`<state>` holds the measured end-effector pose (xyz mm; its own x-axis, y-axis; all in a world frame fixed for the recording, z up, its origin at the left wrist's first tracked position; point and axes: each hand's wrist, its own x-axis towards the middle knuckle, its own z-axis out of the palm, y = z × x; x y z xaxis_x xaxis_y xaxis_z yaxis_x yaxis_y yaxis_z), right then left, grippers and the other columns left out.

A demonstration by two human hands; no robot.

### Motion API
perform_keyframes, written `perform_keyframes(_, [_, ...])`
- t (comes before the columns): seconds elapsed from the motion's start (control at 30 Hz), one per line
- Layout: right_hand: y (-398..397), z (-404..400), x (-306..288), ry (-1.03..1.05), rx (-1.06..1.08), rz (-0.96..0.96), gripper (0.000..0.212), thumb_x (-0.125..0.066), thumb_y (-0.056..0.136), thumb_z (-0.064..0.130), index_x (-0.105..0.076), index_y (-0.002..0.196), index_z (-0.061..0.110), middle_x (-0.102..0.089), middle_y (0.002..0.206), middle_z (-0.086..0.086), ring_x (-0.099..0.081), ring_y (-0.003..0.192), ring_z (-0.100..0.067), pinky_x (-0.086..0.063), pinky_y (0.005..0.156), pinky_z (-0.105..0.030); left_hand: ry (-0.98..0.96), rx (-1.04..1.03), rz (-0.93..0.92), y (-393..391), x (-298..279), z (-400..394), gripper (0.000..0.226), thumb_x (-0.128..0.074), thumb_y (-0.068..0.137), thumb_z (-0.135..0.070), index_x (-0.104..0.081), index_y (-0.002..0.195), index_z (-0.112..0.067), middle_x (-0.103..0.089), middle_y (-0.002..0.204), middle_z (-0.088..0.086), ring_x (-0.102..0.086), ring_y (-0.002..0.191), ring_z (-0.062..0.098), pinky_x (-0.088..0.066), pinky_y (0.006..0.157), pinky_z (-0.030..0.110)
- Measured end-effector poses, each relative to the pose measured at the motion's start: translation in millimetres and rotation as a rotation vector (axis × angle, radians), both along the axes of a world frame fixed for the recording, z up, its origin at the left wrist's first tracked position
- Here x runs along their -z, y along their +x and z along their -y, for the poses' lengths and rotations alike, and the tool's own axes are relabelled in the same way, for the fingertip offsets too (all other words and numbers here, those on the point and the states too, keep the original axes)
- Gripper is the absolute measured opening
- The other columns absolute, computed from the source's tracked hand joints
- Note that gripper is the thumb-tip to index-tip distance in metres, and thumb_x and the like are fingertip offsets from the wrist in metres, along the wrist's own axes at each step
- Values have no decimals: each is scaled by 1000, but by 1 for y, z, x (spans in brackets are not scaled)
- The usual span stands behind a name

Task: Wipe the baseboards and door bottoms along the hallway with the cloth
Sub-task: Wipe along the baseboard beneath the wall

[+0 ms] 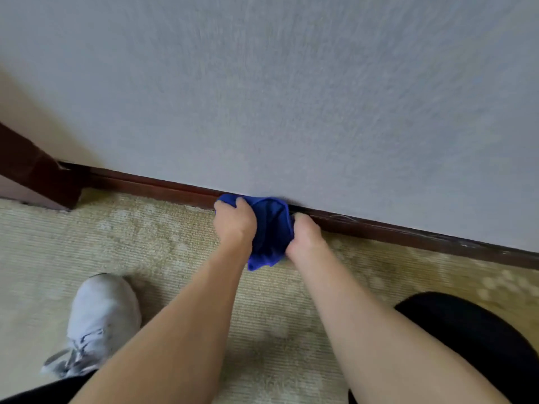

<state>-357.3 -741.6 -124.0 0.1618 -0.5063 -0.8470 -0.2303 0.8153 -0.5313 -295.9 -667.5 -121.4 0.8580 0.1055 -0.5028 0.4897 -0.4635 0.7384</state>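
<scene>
Here, both hands' grip pinching blue cloth on baseboard, fingertips hidden, left hand, right hand

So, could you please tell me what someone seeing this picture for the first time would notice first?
The bright blue cloth stands out at once, bunched against the dark wooden baseboard at the foot of the pale wall. The left hand and the right hand grip it from either side. Lower left, a white sneaker rests on the beige carpet.
</scene>
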Motion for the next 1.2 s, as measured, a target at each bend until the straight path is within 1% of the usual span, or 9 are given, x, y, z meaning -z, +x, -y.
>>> perform_keyframes(0.13, [-54, 38, 3, -156, 165, -134, 33, -46, 90, 3, -60, 120, 1, -65, 113, -15, -62, 87, -28, -52, 85, -44, -22, 432, -110, -63, 1, 32, 28, -47, 97, -20, -58, 115, -2, -63, 121, 16, -57, 117, 31, -39, 93, 30])
perform_keyframes(0.27, [-53, 30, 5, -63, -67, -59, 32, -52, 86, 2, -62, 116, 0, -68, 103, -18, -64, 83, -31, -52, 77, -41, -94, -129, -182, -70, -3, 18, 31, -45, 99, -19, -54, 119, 3, -61, 124, 22, -55, 118, 37, -39, 98, 35])
perform_keyframes(0.37, [-38, 8, -3, -65, -377, 35, 32, -54, 84, -4, -64, 114, -2, -68, 105, -23, -67, 87, -33, -54, 74, -39, -89, -420, -27, -50, -1, -10, 29, -45, 98, -16, -57, 116, 3, -60, 121, 20, -55, 114, 36, -36, 96, 32])
perform_keyframes(0.53, [-26, -8, -16, 20, -468, 45, 34, -49, 89, 1, -61, 120, 1, -69, 110, -23, -68, 95, -35, -57, 73, -40, -42, -154, 311, -32, -13, -16, 23, -51, 93, -12, -62, 107, 2, -54, 127, 9, -55, 106, 22, -29, 86, 13])
perform_keyframes(0.63, [-29, 24, -25, 31, -313, 9, 27, -41, 97, 14, -60, 115, 5, -65, 109, -21, -63, 92, -33, -51, 83, -44, -40, -15, 257, -43, -26, 16, 14, -50, 92, -10, -49, 79, -4, -48, 117, 8, -44, 80, 19, -25, 72, 16])
perform_keyframes(0.73, [-53, 52, -13, 51, -281, 10, 43, -32, 101, 21, -49, 138, 7, -49, 142, -21, -54, 117, -37, -36, 104, -50, -18, 212, 130, -62, -22, 33, 24, -51, 88, -11, -44, 65, -9, -50, 99, 12, -48, 82, 28, -31, 71, 29])
perform_keyframes(0.83, [-49, 36, -3, -14, -304, -2, 44, -43, 90, 19, -59, 129, 7, -59, 132, -23, -63, 99, -34, -51, 78, -46, -126, -66, 112, -51, -11, 15, 16, -52, 80, -9, -55, 66, -4, -53, 81, 12, -52, 75, 31, -39, 68, 35])
perform_keyframes(0.97, [-24, -5, -8, 11, -413, 100, 28, -51, 91, 8, -62, 117, 6, -70, 111, -19, -69, 89, -30, -54, 63, -34, -128, -547, 80, -20, -9, -4, 21, -54, 87, -14, -64, 102, -5, -61, 107, 10, -58, 98, 27, -41, 89, 33])
perform_keyframes(1.2, [-76, 55, 8, -132, -13, -100, 35, -46, 88, 12, -61, 119, 7, -66, 121, -14, -67, 92, -30, -54, 76, -40, -48, 257, -2, -87, 8, 43, 11, -60, 84, -18, -64, 76, -10, -69, 91, 14, -61, 92, 34, -41, 78, 33])
